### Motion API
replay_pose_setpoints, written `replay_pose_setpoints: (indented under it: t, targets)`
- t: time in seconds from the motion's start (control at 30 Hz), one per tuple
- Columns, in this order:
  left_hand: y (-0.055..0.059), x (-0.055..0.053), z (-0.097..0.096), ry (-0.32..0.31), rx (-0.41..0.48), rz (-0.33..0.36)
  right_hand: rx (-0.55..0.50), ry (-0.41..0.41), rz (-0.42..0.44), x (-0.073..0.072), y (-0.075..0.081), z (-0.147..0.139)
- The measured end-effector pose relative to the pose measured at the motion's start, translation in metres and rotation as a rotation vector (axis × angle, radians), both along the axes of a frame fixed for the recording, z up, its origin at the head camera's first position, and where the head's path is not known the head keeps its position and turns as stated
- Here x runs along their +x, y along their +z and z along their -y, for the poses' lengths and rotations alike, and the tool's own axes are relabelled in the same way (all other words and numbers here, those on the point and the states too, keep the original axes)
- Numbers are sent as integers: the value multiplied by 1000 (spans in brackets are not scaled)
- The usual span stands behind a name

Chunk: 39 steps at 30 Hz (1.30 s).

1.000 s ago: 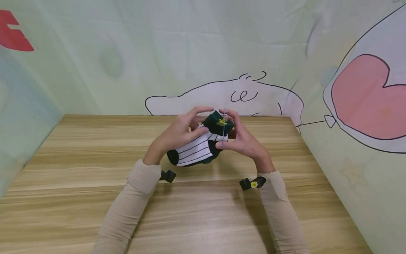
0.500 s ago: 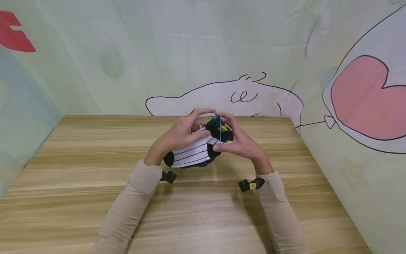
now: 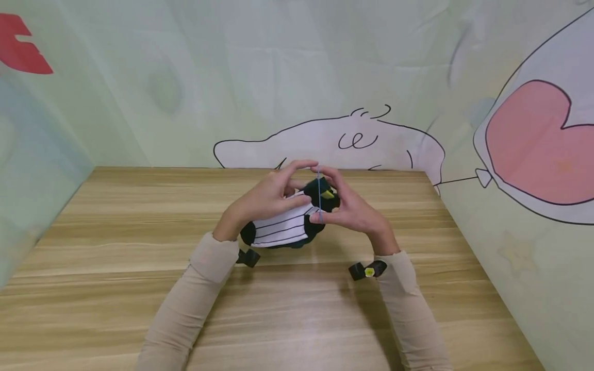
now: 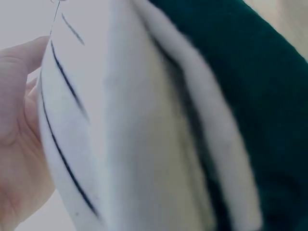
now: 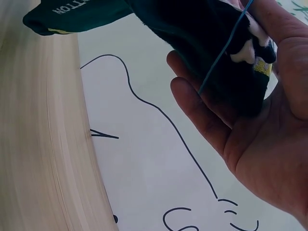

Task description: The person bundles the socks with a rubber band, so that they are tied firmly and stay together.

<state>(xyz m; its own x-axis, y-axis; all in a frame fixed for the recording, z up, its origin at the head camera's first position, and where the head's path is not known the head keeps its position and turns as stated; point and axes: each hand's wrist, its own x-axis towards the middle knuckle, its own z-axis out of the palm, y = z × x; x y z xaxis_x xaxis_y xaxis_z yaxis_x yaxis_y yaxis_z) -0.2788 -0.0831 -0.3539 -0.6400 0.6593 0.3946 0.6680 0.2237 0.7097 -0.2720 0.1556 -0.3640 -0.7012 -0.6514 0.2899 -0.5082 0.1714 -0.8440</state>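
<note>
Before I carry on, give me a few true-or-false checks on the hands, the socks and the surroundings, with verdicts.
1. The right hand holds a blue band stretched. True.
2. The left hand grips a striped sock. True.
3. The striped sock is covered in polka dots. False: it has thin dark lines on white.
4. A green sock bears pale lettering. True.
5. Black cloth covers both forearms. False: the sleeves are beige.
6. The work surface is plain black. False: the table has light wood grain.
</note>
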Motion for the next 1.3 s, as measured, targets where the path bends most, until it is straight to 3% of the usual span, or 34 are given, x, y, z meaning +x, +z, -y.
replay_pose_setpoints:
  t: [0.23, 0.47, 0.7, 1.0, 1.3]
  targets:
    - [0, -1, -2, -27, 8, 20, 12, 16, -16, 2, 0, 4]
    - [0, -1, -3, -30, -3, -15, 29, 30, -50, 3, -1, 8]
    - [1, 0, -3, -12, -19, -45, 97, -7, -108, 4, -2, 16]
    - [2, 0, -3, 20, -44, -60, 99, -25, -64, 27, 23, 24]
    - [2, 2, -1, 8, -36, -15, 74, -45, -16, 8, -1, 20]
